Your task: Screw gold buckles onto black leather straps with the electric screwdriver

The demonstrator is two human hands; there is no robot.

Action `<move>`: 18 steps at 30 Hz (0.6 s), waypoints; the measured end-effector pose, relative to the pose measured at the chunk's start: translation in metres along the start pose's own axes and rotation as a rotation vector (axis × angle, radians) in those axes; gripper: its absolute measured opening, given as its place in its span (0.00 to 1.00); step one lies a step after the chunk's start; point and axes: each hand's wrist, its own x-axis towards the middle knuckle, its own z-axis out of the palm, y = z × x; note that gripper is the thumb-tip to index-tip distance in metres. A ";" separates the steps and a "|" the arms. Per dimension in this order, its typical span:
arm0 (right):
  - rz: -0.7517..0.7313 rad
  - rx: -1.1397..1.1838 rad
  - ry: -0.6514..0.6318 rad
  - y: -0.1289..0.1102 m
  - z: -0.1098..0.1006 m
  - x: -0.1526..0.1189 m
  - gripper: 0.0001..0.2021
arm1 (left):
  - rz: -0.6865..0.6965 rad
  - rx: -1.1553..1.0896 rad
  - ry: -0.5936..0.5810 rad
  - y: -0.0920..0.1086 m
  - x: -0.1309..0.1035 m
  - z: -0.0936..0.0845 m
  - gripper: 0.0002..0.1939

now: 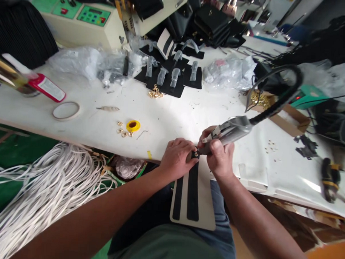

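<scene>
The beige panel [206, 206] is held over the lap, with its far end at the edge of the white surface [167, 114]. That end is gripped by the left hand [178, 156], whose fingers and thumb are closed on it. By the right hand [221, 157], a corded grey tool [233, 129] is firmly enclosed, its tip pointed at a small round metal piece [196, 154]; whether contact is made cannot be told.

2 dark strips [193, 194] can be seen lying along the panel, so that part is judged done. Work at the metal piece is judged to be under way. Loose gold-coloured rings [124, 134] and a gold-coloured pile [156, 92] are left on the surface, apparently unfitted. Whether the black pieces [178, 91] laid out beyond, topped with plastic-wrapped parts, are finished cannot be told.

A white label is borne by the red bottle [49, 86], and markings by the green control panel [93, 15], but no words can be read, nor any brand.
</scene>
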 end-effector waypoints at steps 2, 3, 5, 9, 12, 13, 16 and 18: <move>0.040 0.150 -0.046 -0.001 0.002 0.000 0.33 | 0.005 -0.005 0.009 -0.001 0.000 0.000 0.15; 0.067 0.215 -0.064 -0.002 0.003 0.001 0.37 | 0.007 -0.005 0.013 -0.002 0.000 0.000 0.15; 0.127 0.313 -0.083 -0.005 0.006 0.003 0.42 | 0.011 -0.004 0.020 -0.002 0.001 0.000 0.15; 0.232 0.410 -0.093 -0.014 0.010 0.005 0.46 | 0.007 0.002 0.028 -0.001 0.001 -0.001 0.15; 0.275 0.440 -0.077 -0.019 0.011 0.006 0.46 | -0.001 0.008 0.026 0.000 0.002 -0.002 0.15; 0.282 0.447 -0.070 -0.021 0.011 0.006 0.45 | -0.001 0.009 0.026 0.001 0.002 -0.002 0.15; 0.286 0.468 -0.050 -0.024 0.010 0.006 0.41 | 0.005 0.009 0.030 0.000 0.002 -0.001 0.15; 0.279 0.471 -0.031 -0.025 0.010 0.006 0.38 | 0.007 0.013 0.030 0.000 0.001 0.000 0.15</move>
